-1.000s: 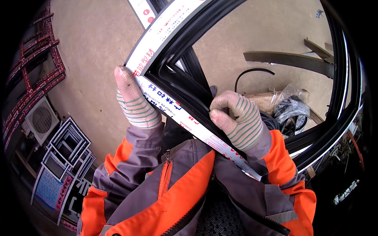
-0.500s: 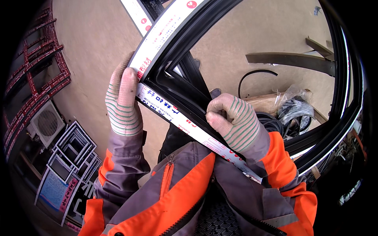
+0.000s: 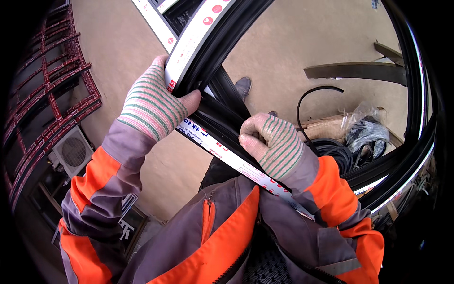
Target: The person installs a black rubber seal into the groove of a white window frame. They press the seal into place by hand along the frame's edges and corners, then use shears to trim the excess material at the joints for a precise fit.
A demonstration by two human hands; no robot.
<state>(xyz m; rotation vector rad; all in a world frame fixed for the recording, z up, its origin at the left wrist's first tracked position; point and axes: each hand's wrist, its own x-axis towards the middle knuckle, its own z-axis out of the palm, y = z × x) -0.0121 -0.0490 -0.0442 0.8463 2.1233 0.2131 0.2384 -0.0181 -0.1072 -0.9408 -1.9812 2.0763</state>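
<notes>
Frame (image 3: 215,47), black with white protective film, held up at chest level over the floor (image 3: 132,52). Left hand (image 3: 151,104) wrapped around its corner, thumb in the channel. Right hand (image 3: 274,142) pinching the black rubber strip (image 3: 222,120) on the lower bar. Cable coils (image 3: 336,151) on the floor, right.

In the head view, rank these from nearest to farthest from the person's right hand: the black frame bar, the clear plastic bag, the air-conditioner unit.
1. Black frame bar: under the right hand, touching it.
2. Clear plastic bag: on the floor, to the right.
3. Air-conditioner unit: far left, beyond the left hand.
</notes>
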